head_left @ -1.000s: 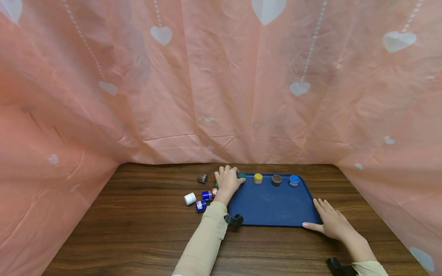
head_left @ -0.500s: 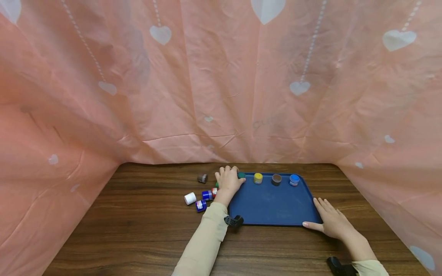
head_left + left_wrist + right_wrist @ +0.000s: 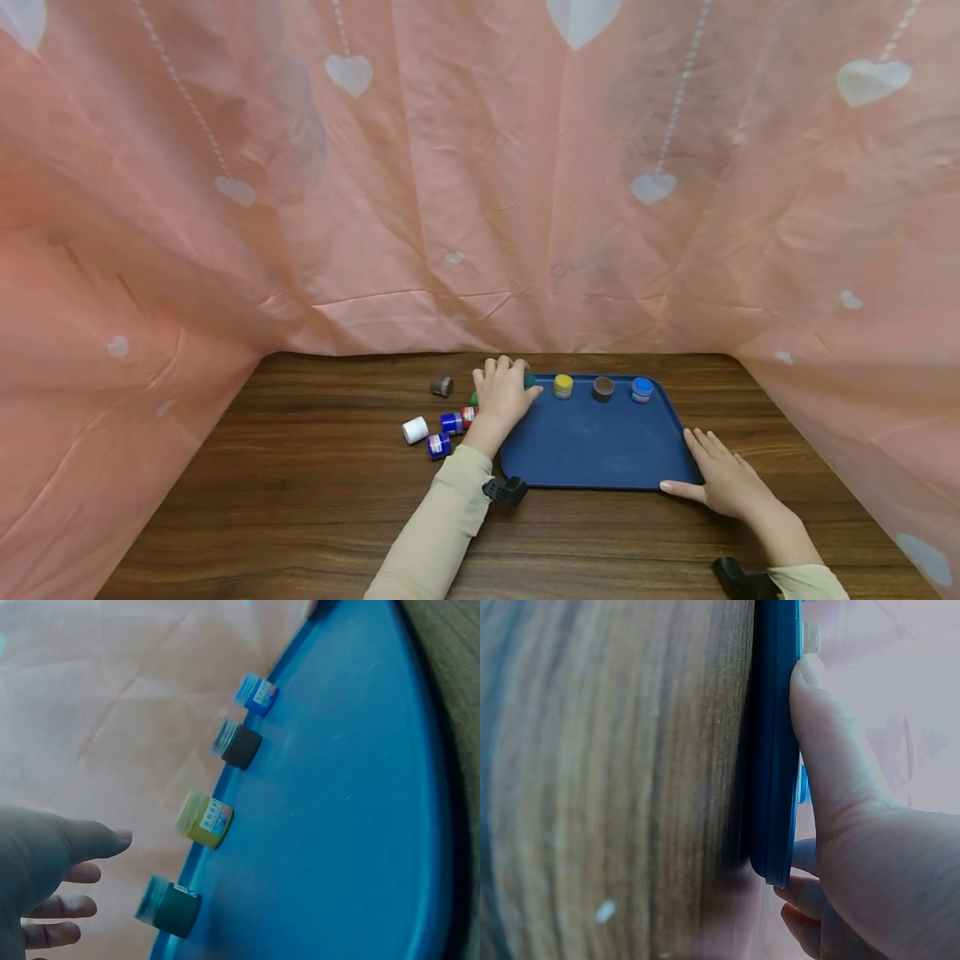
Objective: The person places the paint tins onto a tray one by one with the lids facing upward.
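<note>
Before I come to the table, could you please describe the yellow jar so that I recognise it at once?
On the wooden table lies a blue tray. Along its far edge, the yellow jar stands second from the left, between the dark green jar and the dark brown jar. It is the only yellow one in that row.

Tray (image 3: 592, 442) on the bench (image 3: 300, 508)
Left hand (image 3: 503, 393) is beside the green jar (image 3: 529, 380); right hand (image 3: 723, 477) touches the tray's corner.
</note>
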Motion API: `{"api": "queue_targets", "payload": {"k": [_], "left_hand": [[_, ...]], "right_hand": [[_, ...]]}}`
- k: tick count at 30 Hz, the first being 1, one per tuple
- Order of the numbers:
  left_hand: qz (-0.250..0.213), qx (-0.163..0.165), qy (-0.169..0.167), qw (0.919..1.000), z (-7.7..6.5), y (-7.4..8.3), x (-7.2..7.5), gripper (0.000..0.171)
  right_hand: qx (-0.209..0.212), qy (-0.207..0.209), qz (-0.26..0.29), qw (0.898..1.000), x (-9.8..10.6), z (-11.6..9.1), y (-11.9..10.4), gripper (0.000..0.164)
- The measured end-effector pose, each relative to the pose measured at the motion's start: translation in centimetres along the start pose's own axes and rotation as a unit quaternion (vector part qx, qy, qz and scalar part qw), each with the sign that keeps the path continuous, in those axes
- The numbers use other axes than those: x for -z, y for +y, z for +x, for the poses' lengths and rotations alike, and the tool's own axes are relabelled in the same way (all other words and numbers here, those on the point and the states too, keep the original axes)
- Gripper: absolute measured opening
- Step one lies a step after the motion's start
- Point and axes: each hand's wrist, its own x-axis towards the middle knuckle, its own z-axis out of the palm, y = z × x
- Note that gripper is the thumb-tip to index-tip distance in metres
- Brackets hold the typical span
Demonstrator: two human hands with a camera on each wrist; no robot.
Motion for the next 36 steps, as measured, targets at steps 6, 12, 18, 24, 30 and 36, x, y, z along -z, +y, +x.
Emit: {"api": "queue_targets", "payload": {"k": [6,12,18,24,30,36], "left_hand": [[0.031,-0.043,0.007,0.9986,-1.0,0.2,0.8,0.042],[0.06,-0.092,0.006,0.9939,-2.2,-0.2,1.3,0.042],[0.085,-0.137,0.01,0.9869,-3.6,-1.0,1.5,0.042],[0.094,-0.175,0.012,0.98,-4.9,-2.1,2.4,0.042],[0.107,-0.212,0.023,0.9712,-6.1,-3.9,3.4,0.042],[0.122,-0.235,0.046,0.9632,-7.0,-6.3,4.5,0.043]], "right_hand": [[-0.003,-0.006,0.003,1.0,0.1,-0.1,-0.2,0.108],[0.0,0.004,-0.001,1.0,0.0,-0.3,-0.2,0.106],[-0.001,0.006,-0.004,1.0,0.0,-0.4,-0.2,0.106],[-0.001,0.006,-0.005,1.0,0.2,-0.6,-0.4,0.106],[-0.008,-0.009,0.003,1.0,0.0,-0.4,-0.3,0.109],[-0.005,-0.005,0.0,1.0,0.0,-0.3,-0.3,0.109]]}}
